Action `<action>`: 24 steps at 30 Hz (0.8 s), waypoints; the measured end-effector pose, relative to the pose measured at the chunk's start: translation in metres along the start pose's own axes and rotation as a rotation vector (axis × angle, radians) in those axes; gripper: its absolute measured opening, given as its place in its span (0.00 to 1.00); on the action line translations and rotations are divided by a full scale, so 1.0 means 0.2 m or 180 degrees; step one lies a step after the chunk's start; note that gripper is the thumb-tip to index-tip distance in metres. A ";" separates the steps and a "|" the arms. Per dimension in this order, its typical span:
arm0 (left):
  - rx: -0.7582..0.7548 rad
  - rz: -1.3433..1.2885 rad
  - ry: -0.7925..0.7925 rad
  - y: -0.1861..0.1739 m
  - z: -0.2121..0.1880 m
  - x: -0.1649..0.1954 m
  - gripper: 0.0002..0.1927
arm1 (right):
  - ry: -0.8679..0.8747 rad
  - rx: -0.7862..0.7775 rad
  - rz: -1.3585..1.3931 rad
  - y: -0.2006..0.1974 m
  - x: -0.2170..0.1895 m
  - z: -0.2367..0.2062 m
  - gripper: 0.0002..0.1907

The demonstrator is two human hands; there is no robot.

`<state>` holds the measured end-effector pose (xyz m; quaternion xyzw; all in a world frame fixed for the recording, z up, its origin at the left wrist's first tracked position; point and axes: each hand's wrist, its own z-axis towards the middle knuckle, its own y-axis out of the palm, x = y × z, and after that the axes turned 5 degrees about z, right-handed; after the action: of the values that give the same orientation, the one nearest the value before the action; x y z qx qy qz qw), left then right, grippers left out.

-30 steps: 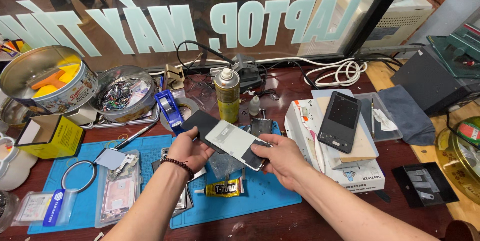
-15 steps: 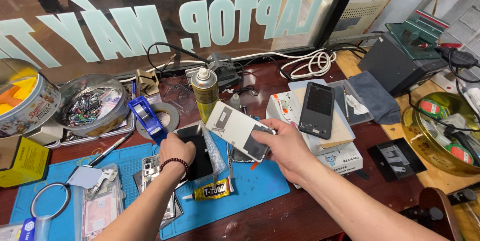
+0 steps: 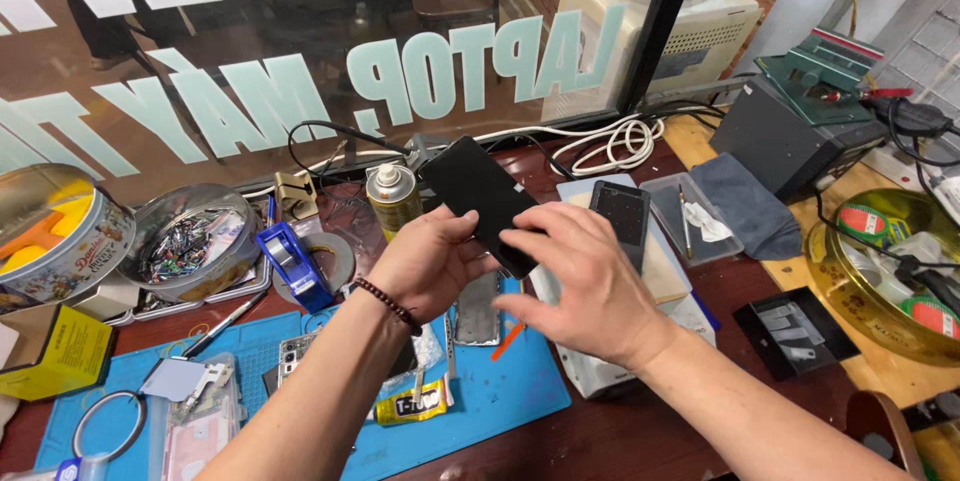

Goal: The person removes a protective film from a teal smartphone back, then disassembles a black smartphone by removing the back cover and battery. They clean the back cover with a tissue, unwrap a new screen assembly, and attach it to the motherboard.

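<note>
Holding a black phone screen (image 3: 478,196) up, left hand (image 3: 430,266) gripping it, right hand (image 3: 580,286) fingers steadying its edge. Looks like inspection; flipping it next needs a careful grip.

Pretty cluttered worktop (image 3: 640,431): blue mat (image 3: 500,391) up front with a yellow glue tube (image 3: 412,405) on it, spray can (image 3: 392,198) behind, blue tape dispenser (image 3: 288,261), and a round tin (image 3: 190,241) of what looks like screws.

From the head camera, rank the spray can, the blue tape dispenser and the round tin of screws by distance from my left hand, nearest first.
From the left hand:
1. Yellow-green spray can, just behind it.
2. Blue tape dispenser, to its left.
3. Round metal tin of screws, farther left.
</note>
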<state>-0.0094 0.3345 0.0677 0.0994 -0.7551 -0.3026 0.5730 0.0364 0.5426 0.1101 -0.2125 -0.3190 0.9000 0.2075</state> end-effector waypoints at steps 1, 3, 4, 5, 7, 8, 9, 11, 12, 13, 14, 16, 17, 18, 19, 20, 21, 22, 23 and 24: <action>-0.0032 0.0037 -0.0021 0.03 0.02 -0.01 0.04 | 0.0255 0.0090 0.0131 -0.05 0.06 -0.01 0.24; -0.0132 0.0134 -0.0079 0.12 0.07 -0.02 0.06 | 0.1263 0.0148 0.0658 -0.13 0.19 -0.03 0.19; -0.0165 0.0106 -0.0104 0.19 0.11 -0.04 0.07 | 0.1990 0.0101 0.1041 -0.17 0.29 -0.01 0.18; -0.0177 0.0066 -0.0130 0.26 0.13 -0.05 0.08 | 0.2717 0.0017 0.1438 -0.22 0.38 0.00 0.17; -0.0091 0.0116 -0.0161 0.40 0.18 -0.10 0.08 | 0.3045 -0.0044 0.2888 -0.31 0.55 -0.03 0.16; -0.0031 0.0206 -0.0131 0.46 0.22 -0.12 0.07 | 0.3187 -0.0076 0.3599 -0.34 0.63 -0.06 0.15; 0.0014 0.0304 -0.0099 0.53 0.25 -0.14 0.07 | 0.3171 -0.0144 0.3648 -0.37 0.69 -0.09 0.15; 0.0028 0.0278 0.0078 0.66 0.30 -0.18 0.09 | 0.3165 -0.0263 0.3733 -0.42 0.80 -0.15 0.14; 0.0050 0.0263 0.0161 0.71 0.31 -0.20 0.11 | 0.3337 -0.0284 0.4003 -0.45 0.86 -0.18 0.14; -0.0047 0.0188 0.0206 0.76 0.31 -0.22 0.12 | 0.3500 -0.0293 0.4281 -0.48 0.90 -0.21 0.14; -0.0157 0.0119 0.0262 0.81 0.32 -0.23 0.15 | 0.3648 -0.0294 0.4551 -0.50 0.94 -0.23 0.13; -0.0250 0.0001 0.0418 0.89 0.36 -0.25 0.19 | 0.3730 -0.0185 0.6065 -0.54 0.99 -0.27 0.14; -0.0224 -0.0044 0.0508 0.92 0.38 -0.26 0.20 | 0.3734 -0.0116 0.6840 -0.55 1.00 -0.29 0.14; -0.0206 -0.0087 0.0605 0.95 0.41 -0.27 0.22 | 0.3775 -0.0226 0.7428 -0.56 1.01 -0.30 0.16; 0.0315 0.0525 0.0797 0.98 0.46 -0.28 0.20 | 0.3784 -0.0339 0.8012 -0.56 1.01 -0.31 0.17; 0.0843 0.1146 0.0987 1.01 0.51 -0.30 0.18 | 0.3761 -0.0468 0.8607 -0.57 1.00 -0.32 0.19; 0.1381 0.1777 0.1172 1.01 0.54 -0.30 0.17 | 0.3834 -0.0556 0.8669 -0.56 1.00 -0.33 0.19; 0.1113 0.1375 0.1005 1.00 0.56 -0.29 0.16 | 0.3915 -0.0608 0.8705 -0.56 0.98 -0.33 0.20; 0.0813 0.0957 0.0827 0.99 0.58 -0.29 0.15 | 0.4004 -0.0622 0.8712 -0.56 0.97 -0.33 0.21; 0.0518 0.0550 0.0644 0.99 0.60 -0.29 0.14 | 0.4089 -0.0565 0.8576 -0.56 0.96 -0.34 0.19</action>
<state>-0.0632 0.5626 0.1145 0.1102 -0.7214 -0.1784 0.6600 -0.0609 0.7531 0.0880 -0.7005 0.2024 0.1446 -0.6689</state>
